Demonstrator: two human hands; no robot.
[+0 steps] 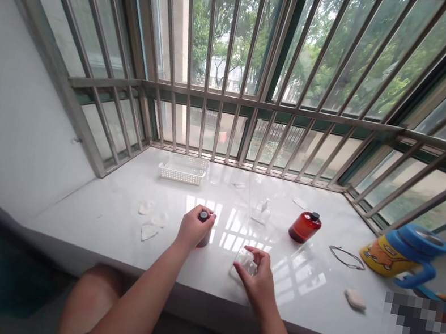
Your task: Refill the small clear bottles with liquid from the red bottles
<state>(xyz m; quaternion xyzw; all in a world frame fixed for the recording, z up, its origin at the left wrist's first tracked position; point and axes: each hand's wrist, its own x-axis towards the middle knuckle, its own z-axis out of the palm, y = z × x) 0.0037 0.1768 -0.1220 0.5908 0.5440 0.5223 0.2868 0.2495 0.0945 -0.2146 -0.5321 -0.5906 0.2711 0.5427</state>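
My left hand (194, 226) is wrapped around a small dark bottle (203, 232) with a black cap, standing on the counter (110, 216). My right hand (257, 277) grips a small clear container (243, 263) just right of it, near the counter edge. Both look light and rigid; the clear one is probably glass or hard plastic, slick and maybe breakable, so hold it by the sides. Beyond my right hand stand a clear pump bottle (262, 211) and a red bottle (304, 226). No readable labels; the yellow mug (395, 256) far right has a cartoon print.
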